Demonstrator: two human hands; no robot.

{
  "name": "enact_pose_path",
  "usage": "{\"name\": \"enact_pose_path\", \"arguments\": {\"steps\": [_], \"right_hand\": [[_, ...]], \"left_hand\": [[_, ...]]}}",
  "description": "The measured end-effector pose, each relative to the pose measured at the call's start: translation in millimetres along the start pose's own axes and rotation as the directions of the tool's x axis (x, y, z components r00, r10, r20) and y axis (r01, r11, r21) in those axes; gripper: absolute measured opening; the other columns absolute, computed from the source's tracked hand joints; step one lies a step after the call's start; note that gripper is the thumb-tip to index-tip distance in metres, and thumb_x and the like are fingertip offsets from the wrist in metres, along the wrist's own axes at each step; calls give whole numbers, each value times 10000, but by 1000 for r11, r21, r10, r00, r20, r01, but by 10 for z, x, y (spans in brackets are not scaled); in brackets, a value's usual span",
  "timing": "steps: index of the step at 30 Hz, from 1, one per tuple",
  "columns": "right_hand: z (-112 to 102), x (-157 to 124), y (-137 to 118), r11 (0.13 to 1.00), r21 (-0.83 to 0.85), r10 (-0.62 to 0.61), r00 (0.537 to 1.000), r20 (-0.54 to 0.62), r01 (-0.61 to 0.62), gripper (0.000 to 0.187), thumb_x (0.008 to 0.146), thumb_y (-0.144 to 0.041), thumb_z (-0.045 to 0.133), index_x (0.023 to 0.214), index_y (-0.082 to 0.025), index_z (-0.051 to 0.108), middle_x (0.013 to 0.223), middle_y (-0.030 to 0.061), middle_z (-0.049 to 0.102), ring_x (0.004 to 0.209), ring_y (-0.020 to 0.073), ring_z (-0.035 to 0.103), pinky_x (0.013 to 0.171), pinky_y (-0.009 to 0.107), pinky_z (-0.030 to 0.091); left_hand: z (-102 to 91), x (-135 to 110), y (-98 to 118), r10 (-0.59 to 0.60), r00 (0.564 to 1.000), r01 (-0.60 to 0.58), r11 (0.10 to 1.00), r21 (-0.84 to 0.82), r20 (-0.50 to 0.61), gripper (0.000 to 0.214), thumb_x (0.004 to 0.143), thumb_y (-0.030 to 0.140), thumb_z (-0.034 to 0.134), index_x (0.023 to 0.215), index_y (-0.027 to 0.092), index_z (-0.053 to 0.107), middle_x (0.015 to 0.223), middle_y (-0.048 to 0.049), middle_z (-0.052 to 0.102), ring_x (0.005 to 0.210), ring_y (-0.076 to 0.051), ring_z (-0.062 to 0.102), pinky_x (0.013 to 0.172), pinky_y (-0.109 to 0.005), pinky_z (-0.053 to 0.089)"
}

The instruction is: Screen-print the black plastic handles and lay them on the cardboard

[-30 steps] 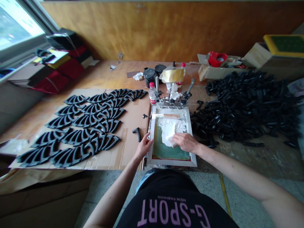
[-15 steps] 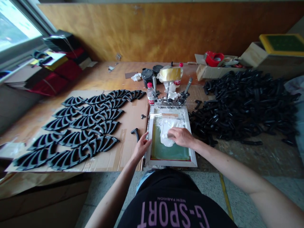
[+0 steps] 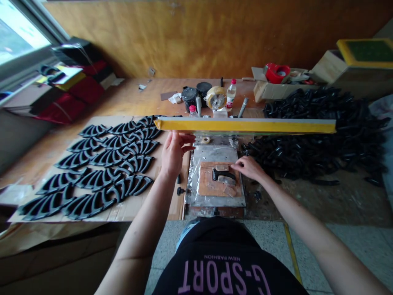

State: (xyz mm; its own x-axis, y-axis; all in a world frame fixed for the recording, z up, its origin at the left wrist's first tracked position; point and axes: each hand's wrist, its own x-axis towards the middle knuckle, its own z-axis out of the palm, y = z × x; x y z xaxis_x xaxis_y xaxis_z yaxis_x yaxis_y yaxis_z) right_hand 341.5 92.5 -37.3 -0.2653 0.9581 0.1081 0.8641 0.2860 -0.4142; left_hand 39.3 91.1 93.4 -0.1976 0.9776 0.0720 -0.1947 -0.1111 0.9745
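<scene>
The screen-printing frame is tipped up and seen edge-on, its near edge covered in yellow tape. My left hand is at the frame's left end, fingers closed at its lower edge. Below it lies a metal base plate with a brown board on top. A curved black plastic handle rests on this board among small clear pieces. My right hand is just right of the handle, fingertips pinched over the board's edge; whatever they hold, if anything, is hidden. The white ink is out of sight.
Rows of black handles cover cardboard on the left. A large heap of black handles lies on the right. Behind the frame stand dark tubs, a tape roll and a bottle. A black knob sits left of the plate.
The frame has swung up from lying flat, uncovering the board and handle. My left hand has risen with its edge. My right hand has left the white ink and moved right.
</scene>
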Motion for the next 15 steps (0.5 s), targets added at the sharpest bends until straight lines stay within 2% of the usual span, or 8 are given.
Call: {"name": "enact_pose_path", "arguments": {"steps": [3, 5, 7, 9, 10, 12, 13, 15], "right_hand": [[368, -207, -367, 994, -94, -47, 988, 146, 62, 183, 847, -356, 665, 815, -178, 637, 935, 107, 671, 954, 240, 601, 842, 338, 454], [464, -285, -651, 992, -122, 35, 989, 141, -18, 126, 896, -282, 600, 876, -158, 616, 921, 134, 668, 926, 251, 609, 823, 347, 454], [472, -349, -917, 995, -73, 79, 993, 90, -73, 135, 930, -268, 542, 937, -147, 601, 923, 142, 667, 919, 259, 612, 812, 355, 454], [433, -415, -1092, 998, 57, -26, 997, 69, 22, 118, 942, -252, 516, 950, -169, 600, 947, 115, 668, 942, 243, 609, 821, 344, 454], [400, -452, -1112, 984, 142, -115, 990, 77, 104, 107, 945, -231, 507, 947, -189, 606, 957, 88, 670, 945, 222, 609, 826, 327, 455], [313, -541, -966, 949, 252, -218, 972, 90, 189, 154, 940, -162, 485, 957, -225, 624, 976, 38, 672, 929, 175, 610, 823, 287, 455], [266, -592, -796, 954, 247, -201, 975, 93, 173, 203, 928, -122, 473, 979, -236, 634, 999, 29, 670, 931, 162, 608, 822, 274, 454], [199, -706, -309, 998, 59, -32, 997, 65, 28, 297, 873, -45, 457, 1009, -227, 649, 1050, 62, 657, 982, 181, 587, 829, 287, 447]], "left_hand": [[65, -200, -259, -95, 992, 89, 994, -67, -88, 437, 873, 563, 506, 1060, 175, 582, 795, -28, 662, 671, -112, 630, 600, -227, 510], [89, -559, -564, -341, 940, 342, 939, -48, 19, 489, 840, 592, 549, 1082, 168, 581, 808, -57, 688, 639, -130, 637, 560, -241, 508], [99, -963, -871, -653, 729, 653, 753, 77, 203, 553, 809, 636, 567, 1074, 151, 597, 891, -126, 716, 689, -186, 674, 555, -288, 527], [59, -1247, -1094, -735, 631, 744, 664, 75, 248, 558, 817, 663, 531, 1028, 152, 602, 956, -141, 715, 759, -203, 688, 594, -305, 540], [3, -1307, -1163, -738, 636, 748, 662, 56, 228, 552, 821, 669, 515, 990, 151, 600, 929, -128, 713, 739, -190, 680, 592, -296, 534], [-219, -1249, -1234, -710, 694, 706, 703, 83, 119, 538, 820, 674, 498, 906, 151, 587, 766, -75, 687, 597, -148, 624, 533, -263, 492], [-388, -1153, -1245, -682, 730, 670, 726, 153, 40, 529, 823, 673, 484, 873, 154, 576, 676, -46, 653, 522, -133, 576, 491, -250, 457], [-812, -906, -1251, -581, 806, 572, 716, 400, -112, 510, 865, 650, 398, 809, 168, 554, 550, -10, 574, 431, -124, 491, 432, -240, 387]]}}
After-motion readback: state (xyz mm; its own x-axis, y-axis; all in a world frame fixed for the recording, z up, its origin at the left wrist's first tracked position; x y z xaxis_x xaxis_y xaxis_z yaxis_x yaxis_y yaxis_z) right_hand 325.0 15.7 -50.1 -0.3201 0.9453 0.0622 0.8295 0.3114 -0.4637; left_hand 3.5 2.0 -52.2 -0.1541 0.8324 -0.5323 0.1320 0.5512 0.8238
